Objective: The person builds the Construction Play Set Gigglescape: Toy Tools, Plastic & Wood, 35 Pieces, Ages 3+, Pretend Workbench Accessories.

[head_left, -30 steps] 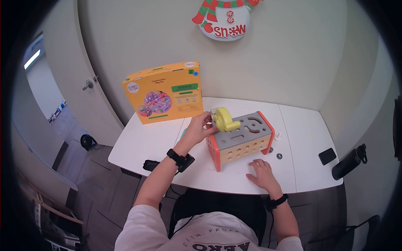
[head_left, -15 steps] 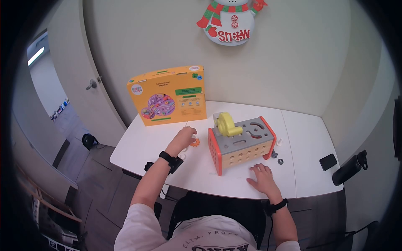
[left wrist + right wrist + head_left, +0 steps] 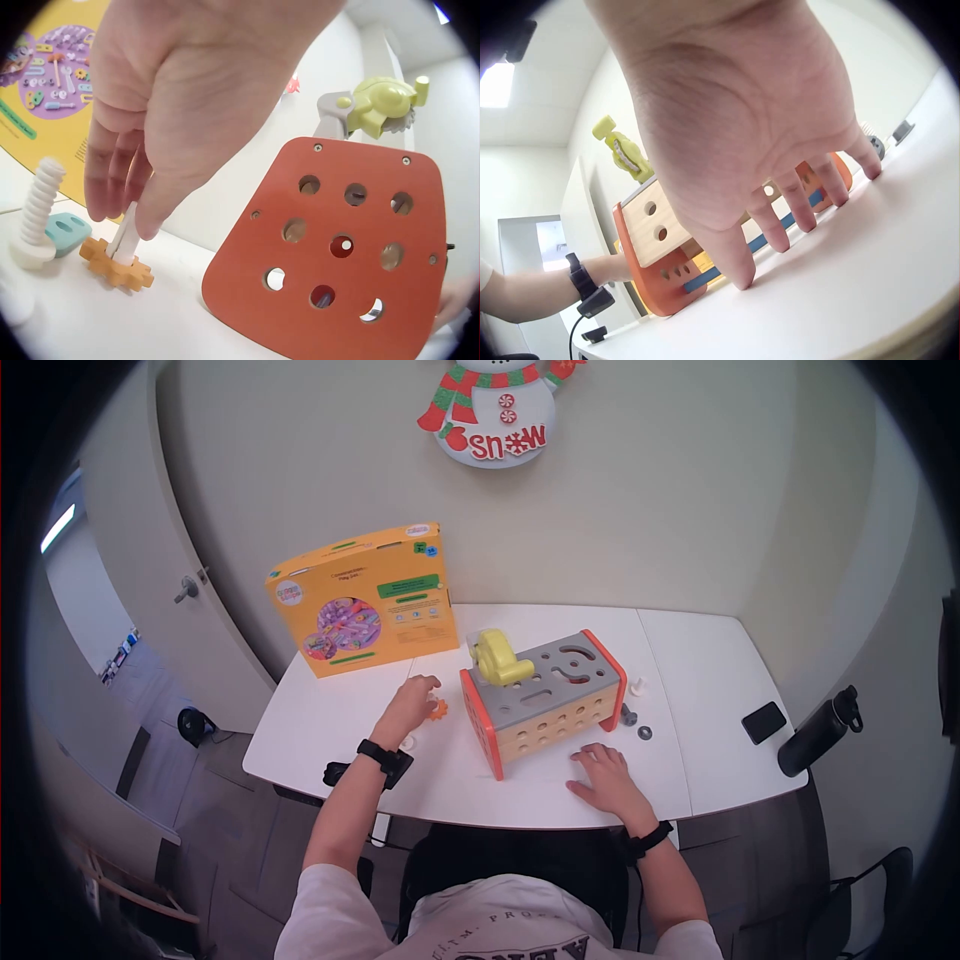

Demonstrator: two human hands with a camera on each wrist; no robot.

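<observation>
Left hand off yellow saw, now pinching white peg; right hand open on table.

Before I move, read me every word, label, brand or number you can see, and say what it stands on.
"snow", a snowflake for its "o": snowman sign.
"PRO", within a longer line: shirt; its larger letters are creased and cut off.
Yellow box: title, round logo and labels too small or blurred to read.
</observation>
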